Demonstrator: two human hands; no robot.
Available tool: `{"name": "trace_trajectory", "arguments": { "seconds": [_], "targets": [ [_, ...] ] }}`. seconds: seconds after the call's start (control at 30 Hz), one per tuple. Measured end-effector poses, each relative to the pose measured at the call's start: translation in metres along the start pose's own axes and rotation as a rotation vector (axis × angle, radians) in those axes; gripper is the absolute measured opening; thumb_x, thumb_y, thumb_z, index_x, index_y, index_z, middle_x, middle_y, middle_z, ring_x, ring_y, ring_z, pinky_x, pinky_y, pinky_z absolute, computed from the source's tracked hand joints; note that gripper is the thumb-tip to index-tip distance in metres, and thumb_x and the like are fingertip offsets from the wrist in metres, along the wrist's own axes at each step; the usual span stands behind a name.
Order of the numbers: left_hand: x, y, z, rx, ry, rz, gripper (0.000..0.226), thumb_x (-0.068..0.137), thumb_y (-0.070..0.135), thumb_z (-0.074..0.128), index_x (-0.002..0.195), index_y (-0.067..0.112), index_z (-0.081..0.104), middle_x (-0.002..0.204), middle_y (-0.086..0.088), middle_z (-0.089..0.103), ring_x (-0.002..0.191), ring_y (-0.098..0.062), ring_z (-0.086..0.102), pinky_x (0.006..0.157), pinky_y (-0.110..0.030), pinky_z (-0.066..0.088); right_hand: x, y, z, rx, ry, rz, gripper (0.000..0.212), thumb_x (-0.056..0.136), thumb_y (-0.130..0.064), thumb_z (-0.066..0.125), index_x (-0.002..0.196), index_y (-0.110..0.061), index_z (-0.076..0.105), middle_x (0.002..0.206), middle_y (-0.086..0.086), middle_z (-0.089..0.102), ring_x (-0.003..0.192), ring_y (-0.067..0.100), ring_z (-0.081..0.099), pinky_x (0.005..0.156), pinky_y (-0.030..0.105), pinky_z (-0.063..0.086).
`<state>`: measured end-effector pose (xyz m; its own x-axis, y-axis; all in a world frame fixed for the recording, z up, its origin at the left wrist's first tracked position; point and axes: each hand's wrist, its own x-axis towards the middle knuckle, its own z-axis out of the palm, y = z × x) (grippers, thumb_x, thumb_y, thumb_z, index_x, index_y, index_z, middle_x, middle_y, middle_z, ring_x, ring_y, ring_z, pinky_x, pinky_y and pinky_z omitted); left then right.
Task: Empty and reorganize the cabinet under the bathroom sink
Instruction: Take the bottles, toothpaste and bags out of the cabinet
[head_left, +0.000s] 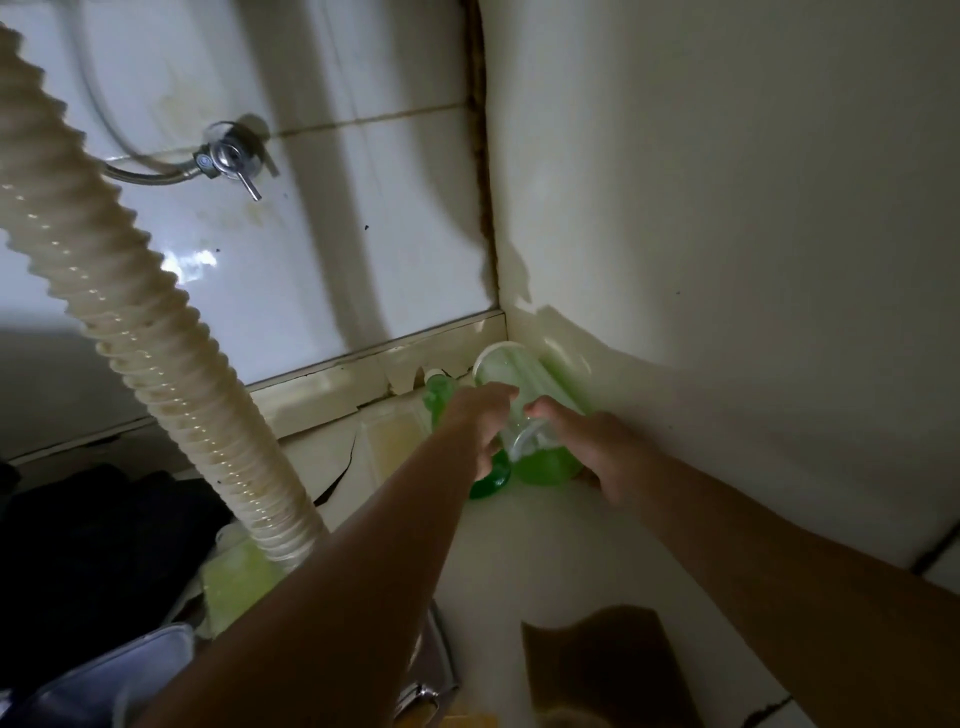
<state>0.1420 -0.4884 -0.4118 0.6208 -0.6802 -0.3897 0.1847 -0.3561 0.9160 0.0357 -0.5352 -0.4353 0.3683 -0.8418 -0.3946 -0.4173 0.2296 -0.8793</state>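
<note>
Both arms reach into the back right corner of the cabinet floor (519, 551), a cream panel that is cracked and peeling along its back edge. The left hand (480, 421) lies over a clear plastic container of green liquid (540, 462) with its fingers curled down onto the top, though whether they truly clasp it cannot be told. The right hand (597, 447) grips the same container from the right side, its thumb hooked at the clear neck. Just behind, a pale translucent green cup-shaped container (511, 366) leans into the corner against the cream side wall (727, 234). A smaller green bottle with a white cap (439, 389) stands just to its left, at the back edge. A ribbed cream drain hose (156, 332) runs down to the floor at the left, below a chrome shut-off valve (231, 161) on the white tiled back wall (363, 234). Dark cloth (93, 545) lies by the left edge.
</note>
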Motion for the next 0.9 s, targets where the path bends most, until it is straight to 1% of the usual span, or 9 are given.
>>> {"name": "trace_trajectory", "arguments": {
  "seconds": [0.2,0.33,0.4,0.47,0.6,0.67,0.77,0.83,0.9],
  "targets": [
    [-0.037,0.004,0.003,0.122,0.107,0.125,0.039,0.081,0.030,0.070,0.108,0.003,0.062,0.098,-0.013,0.070,0.088,-0.029,0.069,0.084,-0.041,0.058,-0.049,0.003,-0.016,0.111,0.032,0.011,0.044,0.066,-0.052,0.067,0.082,-0.012,0.063,0.082,0.007,0.062,0.075,0.021,0.059,0.070,0.030,0.046],
    [-0.083,0.012,-0.005,-0.023,-0.022,0.097,0.041,0.073,0.041,0.078,0.092,0.010,0.060,0.097,-0.014,0.071,0.088,-0.032,0.070,0.084,-0.046,0.058,-0.108,0.003,-0.038,0.181,0.010,-0.064,0.076,0.040,-0.061,0.065,0.094,-0.008,0.064,0.086,0.011,0.064,0.077,0.023,0.061,0.069,0.031,0.046],
    [-0.114,0.017,-0.014,-0.124,-0.154,0.024,0.059,0.062,0.046,0.083,0.104,0.011,0.060,0.103,-0.016,0.071,0.089,-0.033,0.071,0.083,-0.048,0.057,-0.140,0.003,-0.050,0.202,-0.007,-0.113,0.074,0.041,-0.058,0.066,0.095,-0.007,0.063,0.088,0.012,0.064,0.077,0.023,0.060,0.068,0.031,0.046],
    [-0.148,0.018,-0.021,-0.217,-0.241,0.001,0.083,0.048,0.051,0.086,0.116,0.013,0.058,0.107,-0.015,0.071,0.092,-0.033,0.071,0.086,-0.050,0.055,-0.171,0.006,-0.062,0.144,-0.034,-0.157,0.069,0.044,-0.055,0.068,0.095,-0.010,0.060,0.089,0.010,0.065,0.079,0.022,0.061,0.073,0.031,0.048],
    [-0.218,0.007,-0.036,-0.334,-0.279,0.027,0.106,0.026,0.050,0.092,0.120,0.017,0.057,0.109,-0.013,0.071,0.098,-0.034,0.069,0.090,-0.051,0.053,-0.241,0.006,-0.096,-0.246,-0.257,-0.168,0.093,0.041,-0.065,0.072,0.119,-0.019,0.050,0.110,0.004,0.064,0.103,0.021,0.062,0.098,0.042,0.046],
    [-0.256,-0.008,-0.044,-0.350,-0.298,0.040,0.095,0.033,0.044,0.092,0.118,0.014,0.061,0.111,-0.014,0.071,0.104,-0.035,0.066,0.097,-0.051,0.049,-0.275,-0.002,-0.117,-0.429,-0.399,-0.194,0.077,0.057,-0.062,0.073,0.118,-0.019,0.052,0.115,0.003,0.060,0.106,0.019,0.060,0.090,0.035,0.047],
    [-0.308,-0.041,-0.054,-0.359,-0.340,0.101,0.056,0.061,0.026,0.083,0.112,0.014,0.066,0.114,-0.015,0.069,0.106,-0.033,0.065,0.099,-0.050,0.047,-0.305,-0.011,-0.135,-0.350,-0.404,-0.258,0.046,0.070,-0.057,0.069,0.100,-0.023,0.060,0.100,-0.001,0.062,0.088,0.012,0.059,0.075,0.031,0.045],
    [-0.342,-0.066,-0.055,-0.282,-0.406,0.150,0.049,0.067,0.020,0.077,0.114,0.017,0.065,0.113,-0.012,0.070,0.106,-0.031,0.066,0.096,-0.048,0.048,-0.319,-0.011,-0.132,-0.347,-0.328,-0.278,0.055,0.069,-0.060,0.067,0.109,-0.023,0.059,0.103,0.000,0.058,0.088,0.015,0.055,0.089,0.043,0.046],
    [-0.367,-0.093,-0.051,-0.173,-0.442,0.199,0.055,0.066,0.018,0.078,0.118,0.021,0.061,0.112,-0.007,0.070,0.108,-0.027,0.065,0.099,-0.047,0.047,-0.330,-0.001,-0.121,-0.491,-0.273,-0.259,0.074,0.075,-0.059,0.066,0.131,-0.014,0.047,0.123,0.009,0.053,0.107,0.025,0.053,0.094,0.042,0.041]
  ]
}}
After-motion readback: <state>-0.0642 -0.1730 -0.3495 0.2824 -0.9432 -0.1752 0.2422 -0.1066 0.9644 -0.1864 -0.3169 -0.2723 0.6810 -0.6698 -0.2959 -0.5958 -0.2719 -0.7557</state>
